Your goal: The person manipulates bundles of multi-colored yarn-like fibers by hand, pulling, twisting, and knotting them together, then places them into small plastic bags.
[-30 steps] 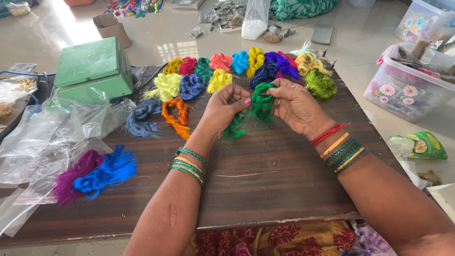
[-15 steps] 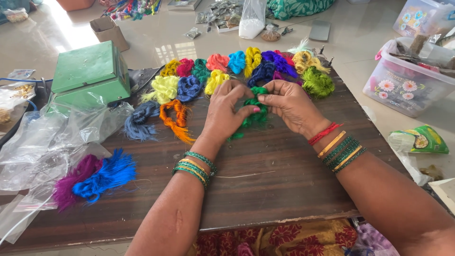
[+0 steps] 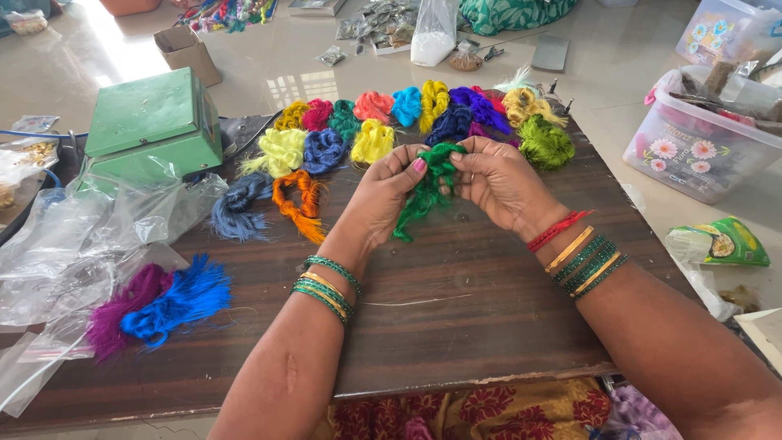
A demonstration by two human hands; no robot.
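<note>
Since the earlier frames both hands had stayed close together over the middle of the frame, with the green bundle hanging a little lower between them than a second before.

Largest was the dark brown wooden bench (image 3: 456,310), which filled the centre and lower part of the frame. At the upper left of it sat a green metal box (image 3: 151,130), and below that lay a heap of crumpled clear plastic bags (image 3: 90,244). A clear plastic storage tub with flower prints (image 3: 696,151) stood on the pale floor at the upper right, off the bench edge. Along the top of the bench ran a row of coloured silk-thread bundles (image 3: 375,122), yellow, pink, blue, purple and green, lying just beside one another. A loose tuft of bright blue and magenta threads (image 3: 159,301) lay at the lower left, well apart from the row.

The left hand (image 3: 383,200) and the right hand (image 3: 497,183) met just below that row. Each wrist wore stacked bangles. Their fingers (image 3: 411,167) were pinched narrow on the top of a small dark green bundle of silk thread (image 3: 423,191), both hands holding it. It was lifted clear of the bench, and its loose tail hung down between the two palms. An orange thread bundle (image 3: 301,200) lay on the bench just left of the left hand.
</note>
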